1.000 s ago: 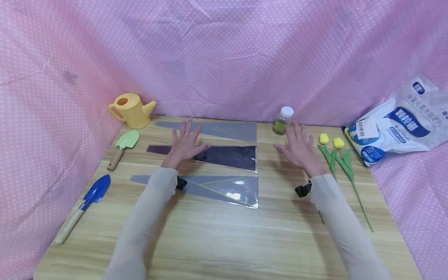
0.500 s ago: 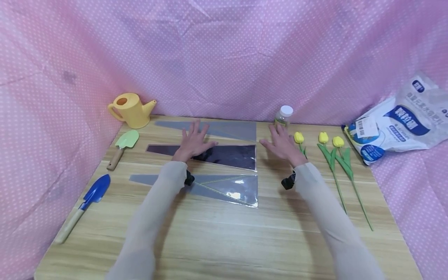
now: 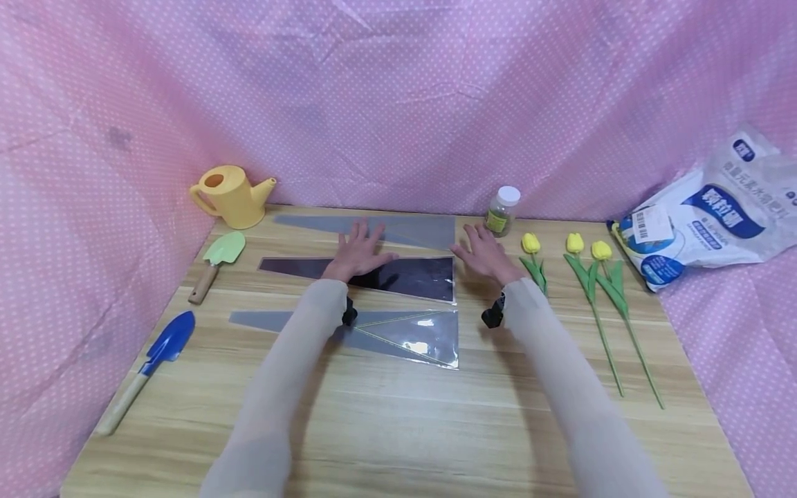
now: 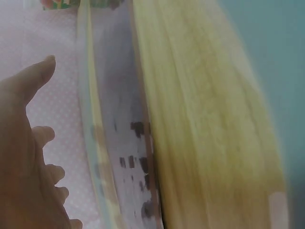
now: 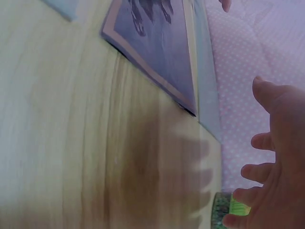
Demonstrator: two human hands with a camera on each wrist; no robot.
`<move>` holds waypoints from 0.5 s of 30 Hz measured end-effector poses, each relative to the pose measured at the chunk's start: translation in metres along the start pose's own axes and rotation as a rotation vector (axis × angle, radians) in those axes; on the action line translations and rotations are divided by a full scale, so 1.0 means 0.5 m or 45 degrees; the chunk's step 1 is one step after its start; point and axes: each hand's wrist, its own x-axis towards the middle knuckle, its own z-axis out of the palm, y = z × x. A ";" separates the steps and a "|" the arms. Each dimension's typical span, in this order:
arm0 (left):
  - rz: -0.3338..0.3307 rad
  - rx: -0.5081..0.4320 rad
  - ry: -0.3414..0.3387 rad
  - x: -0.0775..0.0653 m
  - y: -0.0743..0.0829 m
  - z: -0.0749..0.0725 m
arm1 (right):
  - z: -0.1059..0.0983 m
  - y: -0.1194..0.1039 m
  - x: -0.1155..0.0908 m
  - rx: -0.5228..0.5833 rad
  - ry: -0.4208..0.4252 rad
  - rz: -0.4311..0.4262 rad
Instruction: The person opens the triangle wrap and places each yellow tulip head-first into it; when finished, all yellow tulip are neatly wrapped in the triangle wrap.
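Observation:
Both hands are held out palm down with fingers spread, and neither holds anything. My left hand (image 3: 360, 254) is over the dark tapered sheet (image 3: 423, 278), its fingertips reaching across the far grey tapered sheet (image 3: 423, 229). In the left wrist view the thumb and fingertips of the left hand (image 4: 24, 152) show beside the sheets. My right hand (image 3: 488, 257) hovers just right of the sheets' wide ends, close in front of a white-capped bottle (image 3: 501, 213). Its shadow falls on the wood in the right wrist view. Nearer the front lies another grey tapered sheet (image 3: 429, 339).
On the left stand a yellow watering can (image 3: 233, 197), a green-bladed trowel (image 3: 218, 263) and a blue trowel (image 3: 152, 366). Right of the right hand lie three yellow tulips (image 3: 575, 243). A white printed bag (image 3: 703, 221) leans at the right edge; pink dotted cloth (image 3: 398, 104) hangs behind.
The left hand has shifted right along the dark sheet. The right hand has moved left, uncovering the leftmost tulip and the bottle, so the hands are closer together. Objects stay put.

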 end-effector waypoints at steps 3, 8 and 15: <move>0.003 -0.003 -0.033 0.009 0.007 0.003 | 0.007 0.001 0.012 0.045 0.004 -0.003; 0.002 0.001 -0.062 0.018 0.016 0.012 | 0.019 0.000 0.026 0.057 -0.039 0.025; 0.000 0.012 -0.091 0.023 0.018 0.025 | 0.031 -0.002 0.039 0.017 -0.056 0.086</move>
